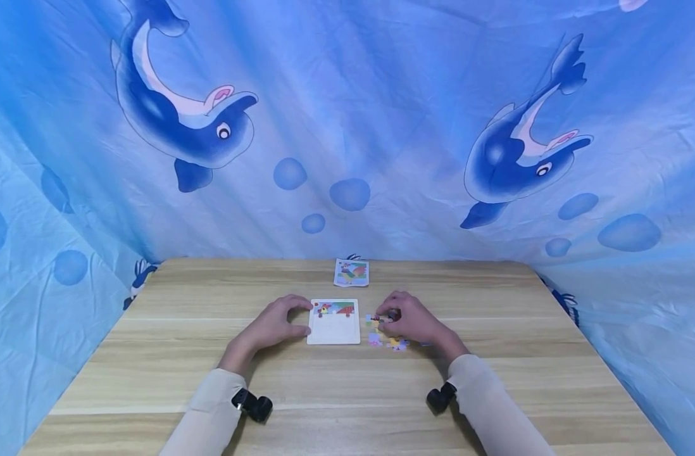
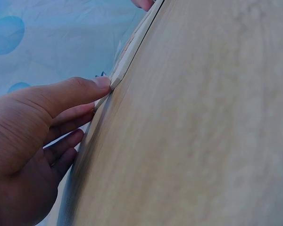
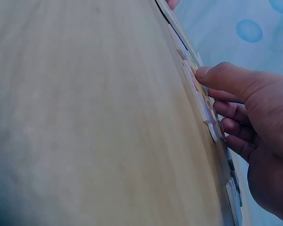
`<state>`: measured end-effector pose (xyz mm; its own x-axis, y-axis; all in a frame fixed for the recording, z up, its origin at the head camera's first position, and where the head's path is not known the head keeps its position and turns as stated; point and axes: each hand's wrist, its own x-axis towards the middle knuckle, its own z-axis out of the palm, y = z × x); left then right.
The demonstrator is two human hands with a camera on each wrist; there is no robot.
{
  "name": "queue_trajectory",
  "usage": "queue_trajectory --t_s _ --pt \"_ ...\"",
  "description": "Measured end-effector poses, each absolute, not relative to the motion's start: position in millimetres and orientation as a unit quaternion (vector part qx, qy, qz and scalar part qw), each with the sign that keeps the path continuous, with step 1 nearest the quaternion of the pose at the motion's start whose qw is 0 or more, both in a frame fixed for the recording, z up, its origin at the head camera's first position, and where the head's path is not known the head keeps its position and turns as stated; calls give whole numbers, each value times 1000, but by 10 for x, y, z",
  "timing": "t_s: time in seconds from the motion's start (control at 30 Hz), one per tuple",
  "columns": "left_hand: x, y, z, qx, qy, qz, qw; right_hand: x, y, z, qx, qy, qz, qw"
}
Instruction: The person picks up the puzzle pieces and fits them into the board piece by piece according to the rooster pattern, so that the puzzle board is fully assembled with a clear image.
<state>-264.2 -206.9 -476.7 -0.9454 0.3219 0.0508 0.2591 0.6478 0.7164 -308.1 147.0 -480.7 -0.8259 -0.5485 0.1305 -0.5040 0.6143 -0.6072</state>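
My left hand [image 1: 276, 323] is at the left edge of a white-framed jigsaw board [image 1: 333, 329], thumb near its near corner and forefinger near its far corner. In the left wrist view the thumb [image 2: 92, 89] touches the board's corner. A strip of coloured picture pieces [image 1: 333, 308] fills the board's top; bare white backing shows below. Over a cluster of loose jigsaw pieces [image 1: 397, 344] my right hand [image 1: 413, 320] bends its fingers, thumb and forefinger at the pieces' left side. In the right wrist view its thumb [image 3: 217, 77] meets the pieces; I cannot tell if one is pinched.
Beyond the board lies a picture card [image 1: 351, 273] showing a colourful bird. The wooden table [image 1: 336, 399] ends at a blue dolphin-printed curtain [image 1: 347, 114]. Black wrist cameras sit on both pale sleeves [image 1: 207, 405].
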Motion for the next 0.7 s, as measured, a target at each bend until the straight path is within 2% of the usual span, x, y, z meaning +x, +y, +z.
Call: queue_trajectory --t_s 0.33,0.7 --pt "-2639 -2063 -4774 155 907 390 43 -3059 1465 -4824 -296 896 -330 23" --pt "-2642 -2063 -4768 156 906 391 40 -3044 1469 -4802 -283 892 -351 35"
